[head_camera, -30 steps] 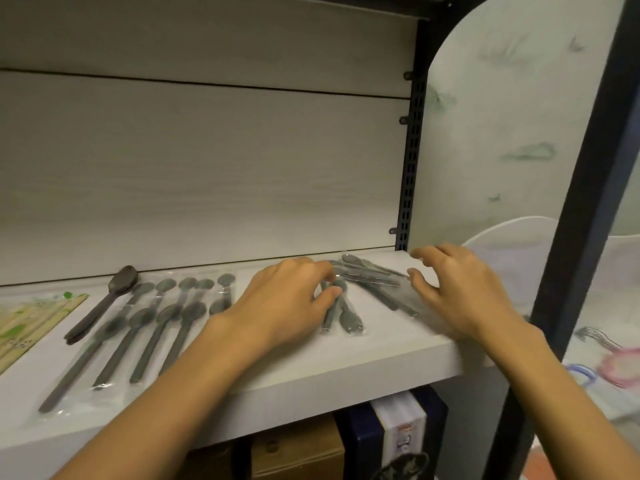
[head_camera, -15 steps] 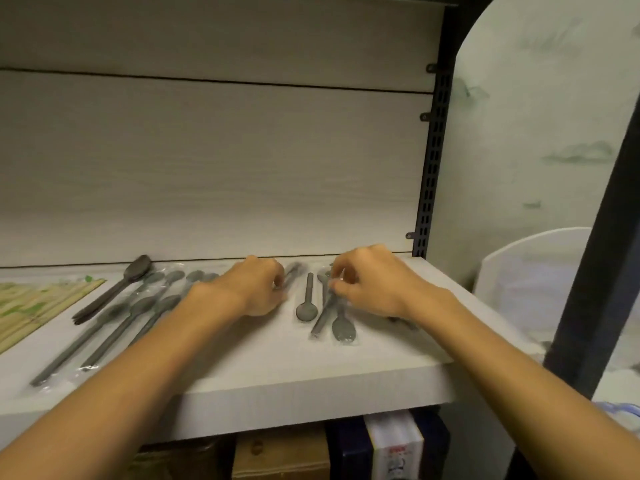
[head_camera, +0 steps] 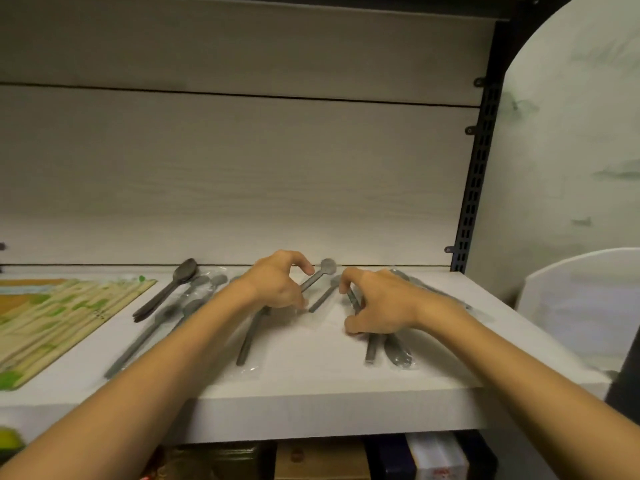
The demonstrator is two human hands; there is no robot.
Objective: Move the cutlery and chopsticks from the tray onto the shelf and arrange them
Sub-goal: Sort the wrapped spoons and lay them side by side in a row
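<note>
Nearest me, under the shelf edge at six o'clock, sit some boxes (head_camera: 322, 460) in shadow. Above them runs the white shelf (head_camera: 311, 379), and both my forearms reach over its front lip.

At five o'clock from the middle of the shelf top, two wrapped pieces of cutlery (head_camera: 388, 348) poke out toward me from under my right hand (head_camera: 377, 303). That hand is curled, thumb and fingers closed round the handles of those pieces; exactly how many it has hold of I cannot tell.

At seven o'clock a long grey handle (head_camera: 246, 344) runs back under my left hand (head_camera: 277, 285). My left fingers are bent and pinch a wrapped spoon (head_camera: 320, 271) whose round bowl points to one o'clock, just past my fingertips. A second spoon (head_camera: 323, 296) lies between my two hands.

Further left, at nine o'clock, a row of wrapped spoons (head_camera: 180, 306) lies slantwise, with a darker unwrapped spoon (head_camera: 169, 289) beside it. At the far left lie the chopstick packets (head_camera: 62, 313), green and tan.

At twelve o'clock the pale back panel (head_camera: 242, 174) closes the shelf.
</note>
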